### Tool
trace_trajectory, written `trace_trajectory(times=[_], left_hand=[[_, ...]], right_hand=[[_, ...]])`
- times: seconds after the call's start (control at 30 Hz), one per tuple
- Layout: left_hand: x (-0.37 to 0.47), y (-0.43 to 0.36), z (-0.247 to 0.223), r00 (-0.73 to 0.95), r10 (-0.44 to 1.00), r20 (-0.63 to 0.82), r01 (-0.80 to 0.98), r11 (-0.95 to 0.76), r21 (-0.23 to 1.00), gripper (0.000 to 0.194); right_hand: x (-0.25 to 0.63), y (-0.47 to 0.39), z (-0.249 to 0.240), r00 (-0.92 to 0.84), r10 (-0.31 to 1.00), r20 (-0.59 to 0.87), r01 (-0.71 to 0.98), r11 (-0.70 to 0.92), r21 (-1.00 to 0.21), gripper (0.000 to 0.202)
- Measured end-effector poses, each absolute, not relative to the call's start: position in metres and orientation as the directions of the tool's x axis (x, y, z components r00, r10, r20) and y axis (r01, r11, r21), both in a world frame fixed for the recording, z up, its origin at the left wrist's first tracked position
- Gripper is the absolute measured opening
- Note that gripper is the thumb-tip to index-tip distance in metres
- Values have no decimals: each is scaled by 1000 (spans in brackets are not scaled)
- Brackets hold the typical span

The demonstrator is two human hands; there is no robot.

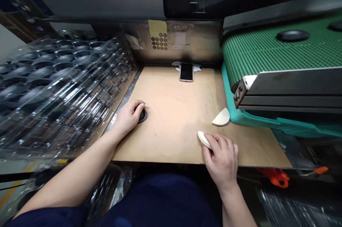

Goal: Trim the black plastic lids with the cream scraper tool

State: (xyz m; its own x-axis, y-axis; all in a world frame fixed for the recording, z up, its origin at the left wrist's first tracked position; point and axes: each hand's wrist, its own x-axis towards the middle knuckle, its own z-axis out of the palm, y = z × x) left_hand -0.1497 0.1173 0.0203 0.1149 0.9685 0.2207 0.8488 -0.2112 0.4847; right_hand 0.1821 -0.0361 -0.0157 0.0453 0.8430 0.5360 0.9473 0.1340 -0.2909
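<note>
My left hand (129, 115) is closed on the edge of a dark round part (143, 115) at the left side of the cardboard sheet (171, 113). Its fingers cover much of that part, so only the right rim shows. My right hand (223, 154) grips a cream-white flat pad (204, 139) between thumb and fingers, near the front edge of the cardboard. Part of this pad is hidden by the fingers. Just beyond it lies a cream-white half-round pad (221, 117), beside the turquoise edge of the conveyor's tray.
Stacked clear plastic trays (66, 91) with dark round parts stand at the left. A green conveyor belt (267, 48) carrying a black oval part (293, 35) is at the right, over a turquoise tray (248, 118). A phone (186, 72) lies at the back.
</note>
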Motion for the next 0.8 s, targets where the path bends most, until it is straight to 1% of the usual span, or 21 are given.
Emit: trace_trajectory(times=[0.07, 0.17, 0.27, 0.33, 0.43, 0.57, 0.73, 0.8], left_hand=[[-152, 118, 14, 129, 962, 241, 851, -232, 472, 52], [-154, 113, 13, 254, 946, 201, 837, -319, 445, 60], [-158, 110, 14, 386, 913, 134, 813, -405, 419, 55], [-160, 111, 13, 415, 901, 123, 809, -427, 404, 50], [-162, 116, 9, 393, 907, 154, 824, -421, 380, 44], [-163, 131, 9, 350, 910, 222, 843, -410, 349, 46], [-166, 170, 22, 303, 911, 279, 909, -364, 203, 44], [-164, 184, 25, 281, 913, 297, 920, -344, 187, 43]], right_hand=[[183, -36, -17, 38, 838, 545, 947, 144, -287, 21], [184, -36, -19, 37, 830, 556, 944, 153, -291, 21], [183, -36, -18, 36, 836, 548, 940, 157, -301, 22], [182, -36, -17, 35, 837, 547, 937, 162, -308, 22], [181, -36, -14, 50, 839, 542, 932, 156, -327, 22], [178, -36, -11, 60, 843, 534, 920, 161, -357, 23], [176, -36, -9, 76, 843, 532, 909, 161, -384, 22], [175, -36, -9, 91, 841, 533, 903, 156, -401, 21]])
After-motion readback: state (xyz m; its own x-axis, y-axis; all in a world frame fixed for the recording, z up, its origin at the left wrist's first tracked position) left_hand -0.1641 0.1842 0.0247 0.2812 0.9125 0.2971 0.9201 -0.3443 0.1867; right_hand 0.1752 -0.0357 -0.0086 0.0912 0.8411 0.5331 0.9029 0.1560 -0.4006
